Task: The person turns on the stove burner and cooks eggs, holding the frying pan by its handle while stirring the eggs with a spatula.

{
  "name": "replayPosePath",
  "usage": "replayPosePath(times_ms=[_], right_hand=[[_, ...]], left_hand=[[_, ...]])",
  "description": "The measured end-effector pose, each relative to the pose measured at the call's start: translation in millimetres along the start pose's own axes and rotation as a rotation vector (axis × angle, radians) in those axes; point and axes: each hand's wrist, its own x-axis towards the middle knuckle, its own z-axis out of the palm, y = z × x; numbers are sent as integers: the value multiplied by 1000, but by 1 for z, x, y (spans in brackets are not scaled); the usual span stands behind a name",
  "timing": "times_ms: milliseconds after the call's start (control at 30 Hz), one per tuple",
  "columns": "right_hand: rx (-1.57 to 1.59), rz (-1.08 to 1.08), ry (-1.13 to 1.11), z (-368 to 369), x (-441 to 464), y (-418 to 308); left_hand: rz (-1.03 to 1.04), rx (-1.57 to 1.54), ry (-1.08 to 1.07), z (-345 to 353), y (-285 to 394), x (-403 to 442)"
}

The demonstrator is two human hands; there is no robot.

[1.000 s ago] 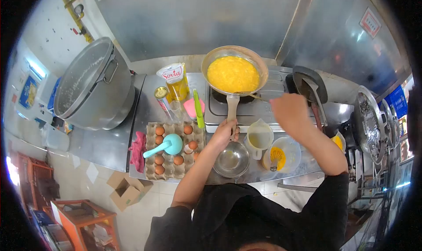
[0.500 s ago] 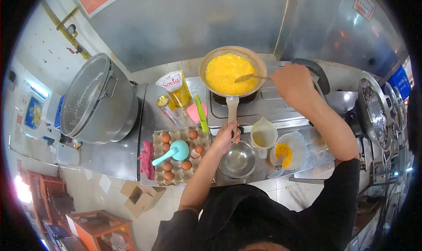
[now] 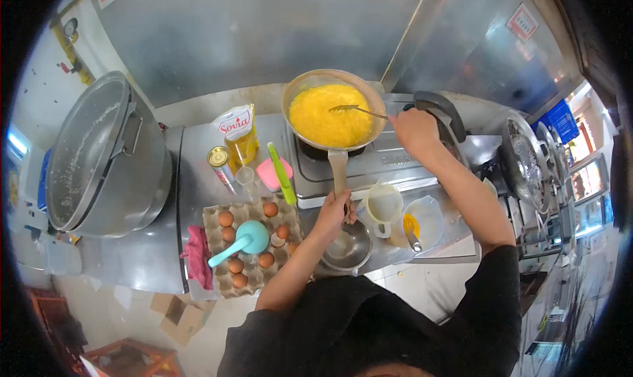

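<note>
Pan [image 3: 378, 106], handle [image 3: 338, 169] nearward, probable spatula [image 3: 355, 108] pointing left

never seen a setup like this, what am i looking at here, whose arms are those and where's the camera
There is no robot here: these are a person's own bare hands. Every picture comes from one camera worn on that person's head, looking forward and down, so the edges look curved.

The left hand grips the handle of a round tan frying pan over a silver metal stove. The right hand holds a thin metal utensil, its head at the soft yellow mixture in the pan.

On the counter are a grey-brown cardboard tray with brown eggs and a turquoise ladle, plus a round metal bowl.
</note>
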Motion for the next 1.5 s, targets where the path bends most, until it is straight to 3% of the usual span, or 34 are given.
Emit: replayPosePath(times_ms=[100, 267, 533, 767, 933, 1000, 1100, 1367, 1433, 1500], right_hand=[[-41, 79, 9, -51, -18, -5], [-147, -136, -202, -96, -63, -34], [-72, -120, -165, -15, -46, -95], [-85, -26, -121, -6, 18, -72], [-190, -82, -54, -84, -3, -44], [-180, 10, -187, -100, -16, -29], [-167, 74, -171, -118, -28, -26], [-204, -19, -194, -65, -22, -2], [-223, 64, -202, -27, -12, 2], [-163, 97, -142, -33, -8, 9]], left_hand=[[-30, -49, -30, -4, 1, 2], [-51, -97, -37, -3, 6, -3], [-92, -192, -111, -11, 1, 2], [-127, -262, -130, -12, 2, 2], [-264, -429, -188, -18, 9, 4], [-299, -553, -314, -22, 8, 5], [-315, -575, -300, -21, 3, 7], [-318, -572, -284, -22, 1, 6], [-316, -572, -277, -20, 2, 5], [-296, -566, -283, -19, 3, 5]])
